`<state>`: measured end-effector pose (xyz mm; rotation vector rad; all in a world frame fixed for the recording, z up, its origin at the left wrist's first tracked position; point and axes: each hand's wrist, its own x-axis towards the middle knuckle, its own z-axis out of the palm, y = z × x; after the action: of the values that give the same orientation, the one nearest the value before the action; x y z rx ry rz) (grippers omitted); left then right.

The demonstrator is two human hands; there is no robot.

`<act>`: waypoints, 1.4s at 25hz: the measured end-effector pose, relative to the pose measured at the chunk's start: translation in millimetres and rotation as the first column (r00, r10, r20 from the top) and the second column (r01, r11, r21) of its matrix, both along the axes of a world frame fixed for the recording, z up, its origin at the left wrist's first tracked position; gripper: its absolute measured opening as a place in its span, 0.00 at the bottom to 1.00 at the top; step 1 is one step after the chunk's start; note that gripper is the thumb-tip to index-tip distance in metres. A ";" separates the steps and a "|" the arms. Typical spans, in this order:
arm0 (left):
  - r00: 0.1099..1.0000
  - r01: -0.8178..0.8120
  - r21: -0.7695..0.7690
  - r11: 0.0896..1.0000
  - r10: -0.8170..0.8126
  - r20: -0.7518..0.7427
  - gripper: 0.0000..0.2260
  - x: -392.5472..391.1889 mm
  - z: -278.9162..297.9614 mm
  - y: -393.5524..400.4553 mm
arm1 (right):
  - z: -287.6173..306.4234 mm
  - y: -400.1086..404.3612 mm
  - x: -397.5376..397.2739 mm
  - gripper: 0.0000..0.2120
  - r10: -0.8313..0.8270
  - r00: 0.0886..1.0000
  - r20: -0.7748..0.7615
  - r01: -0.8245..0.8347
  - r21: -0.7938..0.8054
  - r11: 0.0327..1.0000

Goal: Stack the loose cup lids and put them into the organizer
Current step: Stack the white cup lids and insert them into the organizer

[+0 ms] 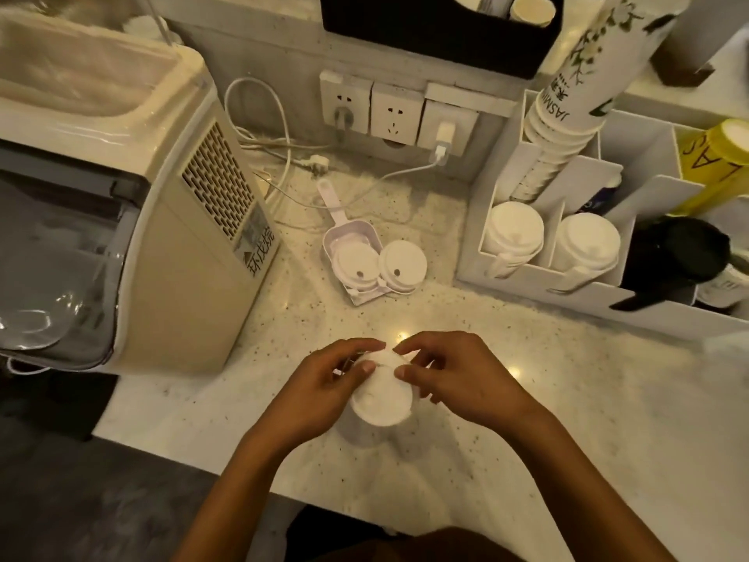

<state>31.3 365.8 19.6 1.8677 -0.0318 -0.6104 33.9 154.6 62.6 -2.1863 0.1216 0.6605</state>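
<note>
- A stack of white cup lids (381, 399) is held over the near part of the speckled bench (567, 419), low in the middle of the view.
- The stack is gripped from both sides: the left hand (320, 383) is closed on its left flank and the right hand (454, 379) on its right flank, with fingertips (367, 367) of both pressed on the topmost lid.
- Whether the stack's base touches the bench cannot be told.
- Two loose lids are seen further back on the bench: one lid (356, 263) is lying in a pale plastic scoop (348, 253), and a second lid (402, 266) is lying just beside it on the right, partly over the scoop's edge.
- The white organizer (539, 277) is placed at the right of the bench, well apart from the hands.
- Its two front compartments are each filled by a lid stack, the left one (514, 233) and the right one (585, 243).
- A tilted sleeve of paper cups (567, 115) is held in a rear compartment.
- A beige ice maker (162, 221) is set at the left of the bench.
- Wall sockets (389, 111) with white cables are mounted behind the scoop.
</note>
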 end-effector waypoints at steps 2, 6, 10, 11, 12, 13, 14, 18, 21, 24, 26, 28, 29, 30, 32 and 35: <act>1.000 -0.012 0.067 0.998 0.011 0.015 0.14 -3.4 -1.5 -6.5 | -8.5 -3.1 -11.4 0.10 -0.035 0.999 -0.042 0.035 -0.003 0.999; 0.992 -0.119 0.129 0.984 0.122 -0.015 0.13 -9.2 -18.5 -17.6 | -35.1 -12.2 -43.1 0.08 -0.278 0.957 -0.079 0.283 0.051 0.958; 0.992 -0.110 0.186 0.976 0.096 0.079 0.08 -26.9 -46.4 -38.3 | -73.6 -19.7 -77.1 0.07 -0.467 0.882 -0.060 0.467 -0.005 0.884; 0.992 -0.073 0.216 0.974 0.049 0.115 0.07 -30.1 -53.8 -42.9 | -82.2 -20.1 -83.7 0.06 -0.486 0.873 -0.038 0.485 -0.035 0.874; 0.988 -0.051 0.237 0.970 0.013 0.157 0.07 -32.4 -63.0 -46.4 | -89.9 -19.8 -88.3 0.06 -0.496 0.868 -0.012 0.495 -0.067 0.867; 0.979 -0.034 0.264 0.964 -0.021 0.203 0.07 -34.1 -73.0 -48.6 | -97.5 -19.4 -91.5 0.06 -0.498 0.867 0.021 0.498 -0.094 0.862; 0.968 -0.025 0.295 0.955 -0.050 0.245 0.07 -35.9 -82.7 -51.5 | -105.0 -19.7 -93.4 0.08 -0.487 0.871 0.065 0.491 -0.119 0.863; 0.930 -0.087 0.415 0.906 -0.075 0.359 0.12 -43.8 -102.4 -58.1 | -128.5 -20.5 -96.6 0.13 -0.406 0.895 0.186 0.440 -0.209 0.873; 0.916 -0.076 0.439 0.895 -0.111 0.385 0.19 -45.0 -105.3 -56.8 | -130.1 -21.2 -99.4 0.11 -0.373 0.907 0.197 0.414 -0.241 0.878; 0.887 -0.044 0.447 0.893 -0.171 0.429 0.17 -46.2 -109.0 -55.1 | -127.9 -21.9 -105.8 0.14 -0.322 0.918 0.233 0.374 -0.233 0.898; 0.884 -0.037 0.435 0.900 -0.174 0.434 0.18 -46.0 -108.8 -55.0 | -128.9 -21.2 -110.8 0.17 -0.292 0.922 0.255 0.348 -0.210 0.914; 0.878 -0.011 0.426 0.904 -0.196 0.437 0.19 -46.4 -108.0 -53.4 | -130.5 -19.7 -114.1 0.18 -0.272 0.919 0.284 0.338 -0.218 0.916; 0.865 0.019 0.427 0.904 -0.229 0.447 0.19 -47.7 -107.6 -51.3 | -130.6 -18.9 -114.8 0.18 -0.276 0.915 0.295 0.346 -0.219 0.912; 0.845 0.056 0.432 0.900 -0.273 0.459 0.20 -49.9 -107.9 -48.9 | -130.8 -17.8 -115.2 0.17 -0.285 0.910 0.302 0.356 -0.214 0.910; 0.809 0.132 0.471 0.872 -0.369 0.458 0.28 -56.6 -106.7 -43.9 | -132.7 -15.4 -116.2 0.16 -0.301 0.900 0.317 0.373 -0.200 0.906; 0.785 0.201 0.540 0.817 -0.464 0.410 0.39 -62.7 -108.2 -39.1 | -137.3 -13.6 -117.9 0.16 -0.318 0.887 0.335 0.395 -0.194 0.898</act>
<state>-31.4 326.7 -88.5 2.4968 -0.6618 -0.3373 -84.0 141.0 -74.8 -2.3958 0.4677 0.1049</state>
